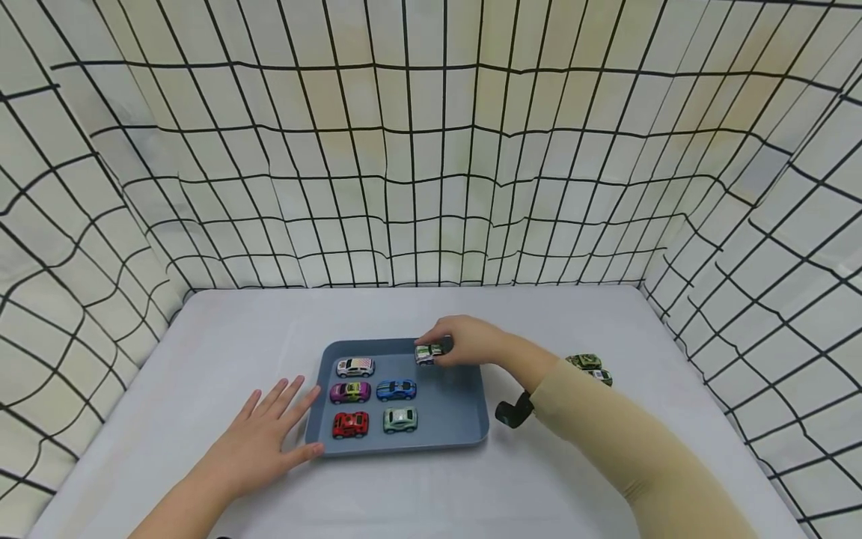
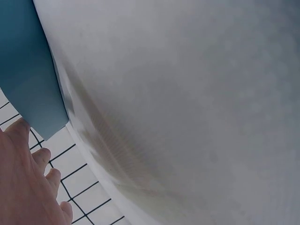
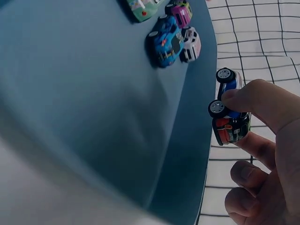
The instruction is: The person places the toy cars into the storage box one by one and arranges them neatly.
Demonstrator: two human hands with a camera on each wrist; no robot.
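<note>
My right hand is over the far right part of a blue-grey tray. Between thumb and fingers it pinches what look like two toy cars, one dark with red, the other blue and white with black wheels. My left hand lies with spread fingers at the tray's left edge, the thumb at its near corner. Inside the tray stand a white car, a purple car, a red car, a blue car and a mint-green car.
On the white table, right of the tray and partly behind my right sleeve, are a camouflage car and a white-and-green car. A black wrist device hangs below my right wrist. Black netting encloses the table's back and sides.
</note>
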